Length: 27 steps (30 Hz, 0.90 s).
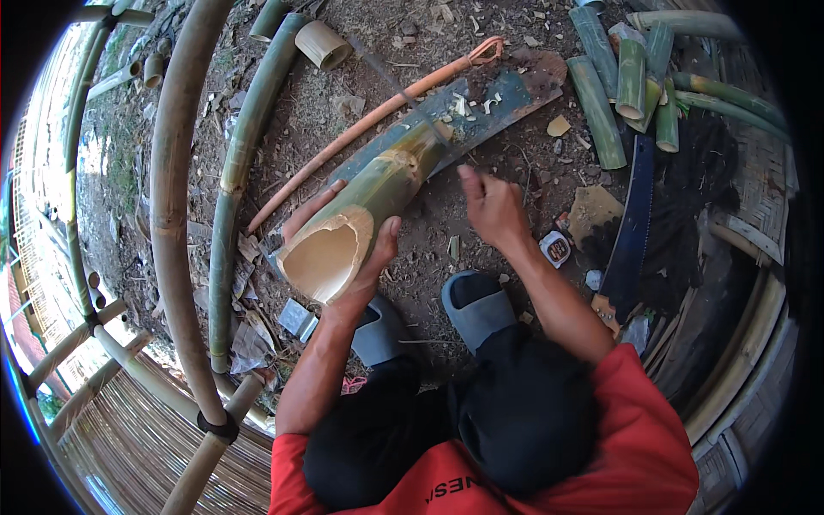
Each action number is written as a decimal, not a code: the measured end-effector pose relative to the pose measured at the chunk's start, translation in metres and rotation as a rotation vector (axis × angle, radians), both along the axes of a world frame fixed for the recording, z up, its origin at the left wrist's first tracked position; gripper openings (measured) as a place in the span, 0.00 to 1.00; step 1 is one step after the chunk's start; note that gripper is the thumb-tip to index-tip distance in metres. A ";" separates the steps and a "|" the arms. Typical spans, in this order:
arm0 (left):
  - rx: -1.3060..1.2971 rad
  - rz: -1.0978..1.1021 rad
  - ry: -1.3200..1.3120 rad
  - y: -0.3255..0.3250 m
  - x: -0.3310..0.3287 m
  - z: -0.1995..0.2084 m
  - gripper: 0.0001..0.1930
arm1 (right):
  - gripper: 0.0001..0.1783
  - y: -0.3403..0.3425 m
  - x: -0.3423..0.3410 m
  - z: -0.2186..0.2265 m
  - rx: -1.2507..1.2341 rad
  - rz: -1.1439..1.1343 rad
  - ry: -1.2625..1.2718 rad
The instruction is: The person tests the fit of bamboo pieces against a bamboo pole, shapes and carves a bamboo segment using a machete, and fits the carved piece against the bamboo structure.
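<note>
My left hand (365,270) is wrapped round a thick green bamboo tube (378,193) from below and the side. Its wide hollow end, with a rough pale rim, faces me, while the far end slants down onto a flat board (536,86). Right of the tube, my right hand (498,210) is closed with the thumb on top. A long thin blade (390,81), smeared by motion, runs from near that hand across the tube's far end to the upper left. It looks like a long knife; the handle is hidden in my fist. Pale shavings (463,105) lie on the board.
An orange-brown stick with a looped end (369,120) lies beyond the board. Cut bamboo pieces (596,112) are piled at the far right, above a dark hand saw (631,223). Nearer sits a tape measure (555,248). Bamboo poles (176,172) stand along the left.
</note>
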<state>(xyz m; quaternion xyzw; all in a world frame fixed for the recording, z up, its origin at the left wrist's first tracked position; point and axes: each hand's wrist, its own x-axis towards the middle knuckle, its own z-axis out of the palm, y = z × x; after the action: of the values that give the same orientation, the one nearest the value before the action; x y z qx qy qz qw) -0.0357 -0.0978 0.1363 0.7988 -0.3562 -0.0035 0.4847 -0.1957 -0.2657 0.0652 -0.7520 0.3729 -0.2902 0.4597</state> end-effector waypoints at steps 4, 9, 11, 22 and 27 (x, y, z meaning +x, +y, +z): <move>0.011 0.084 0.168 0.010 0.006 -0.013 0.36 | 0.37 -0.015 0.019 0.002 0.179 0.151 0.618; 0.021 0.061 0.100 0.015 0.006 -0.004 0.39 | 0.40 -0.015 0.018 0.058 0.152 0.063 0.121; -0.031 0.031 0.127 0.008 0.004 -0.001 0.39 | 0.42 -0.005 0.004 0.019 0.172 0.022 0.118; 0.066 -0.032 -0.027 0.009 0.001 0.000 0.40 | 0.37 -0.005 0.001 0.014 0.106 -0.007 0.274; 0.038 0.010 0.007 0.024 0.007 -0.024 0.40 | 0.42 -0.008 0.018 0.013 0.254 0.173 0.632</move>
<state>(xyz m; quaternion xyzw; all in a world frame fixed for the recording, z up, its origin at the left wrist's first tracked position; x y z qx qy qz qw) -0.0286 -0.0738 0.1128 0.8096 -0.3503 -0.0105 0.4708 -0.1774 -0.2739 0.0778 -0.7704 0.4646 0.0455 0.4343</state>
